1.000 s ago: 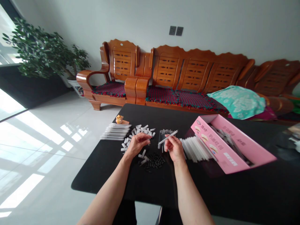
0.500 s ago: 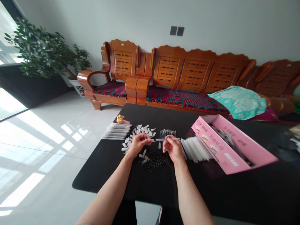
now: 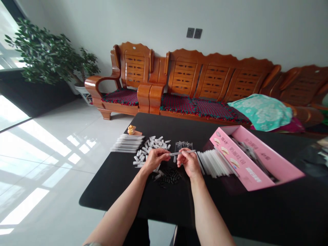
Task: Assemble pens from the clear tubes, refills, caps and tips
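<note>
Both my hands meet over the black table point(image 3: 230, 212). My right hand point(image 3: 188, 162) pinches a thin clear pen tube point(image 3: 183, 152) held level, pointing left. My left hand point(image 3: 155, 159) is closed at the tube's left end, fingers pinched on a small white piece I can barely make out. Under the hands lie small black caps point(image 3: 169, 177). A heap of short white caps point(image 3: 151, 145) sits behind my left hand. A row of clear tubes point(image 3: 182, 146) lies behind the right hand.
Finished white pens point(image 3: 126, 144) lie in a stack at the far left, beside a small orange figurine point(image 3: 131, 130). White tubes point(image 3: 214, 163) fan out beside an open pink box point(image 3: 252, 162) on the right. Wooden sofa and potted plant stand beyond the table.
The right hand has turned the tube from tilted up to level. The left hand has come right from the white caps to meet the tube's left end.
</note>
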Demonstrator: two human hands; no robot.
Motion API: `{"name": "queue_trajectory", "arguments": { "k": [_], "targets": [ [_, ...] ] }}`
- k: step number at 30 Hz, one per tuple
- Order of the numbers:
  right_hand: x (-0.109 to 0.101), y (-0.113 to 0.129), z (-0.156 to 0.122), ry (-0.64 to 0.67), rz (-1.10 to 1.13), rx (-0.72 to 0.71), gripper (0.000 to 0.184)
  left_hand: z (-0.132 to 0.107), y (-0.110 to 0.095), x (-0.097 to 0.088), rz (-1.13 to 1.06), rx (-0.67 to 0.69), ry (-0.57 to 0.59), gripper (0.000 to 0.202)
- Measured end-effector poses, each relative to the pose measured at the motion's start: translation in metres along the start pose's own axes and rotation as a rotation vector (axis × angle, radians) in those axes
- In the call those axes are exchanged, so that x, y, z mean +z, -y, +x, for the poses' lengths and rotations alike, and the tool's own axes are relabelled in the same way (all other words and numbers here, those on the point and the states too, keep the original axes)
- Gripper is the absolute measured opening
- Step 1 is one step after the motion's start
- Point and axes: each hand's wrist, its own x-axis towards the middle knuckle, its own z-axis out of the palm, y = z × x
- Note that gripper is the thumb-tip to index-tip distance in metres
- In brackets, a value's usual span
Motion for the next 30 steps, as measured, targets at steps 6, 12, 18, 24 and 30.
{"name": "queue_trajectory", "arguments": {
  "k": [6,12,18,24,30],
  "targets": [
    [0.001,0.0,0.0,-0.001,-0.02,0.009,0.018,-0.001,-0.006,0.0,0.128,-0.01,0.051,0.04],
    [0.003,0.001,0.0,-0.028,-0.031,0.029,0.021,-0.003,-0.006,0.004,0.212,0.001,0.047,0.036],
    [-0.003,-0.001,-0.001,-0.134,0.015,0.071,0.024,-0.006,-0.01,0.018,0.416,0.085,-0.003,0.022],
    [-0.008,-0.001,-0.001,-0.199,0.032,0.101,0.024,-0.01,-0.015,0.032,0.699,0.304,-0.071,0.021],
    [-0.009,-0.002,0.001,-0.221,0.053,0.115,0.025,-0.01,-0.009,0.037,0.732,0.364,-0.096,0.025]
  ]
}}
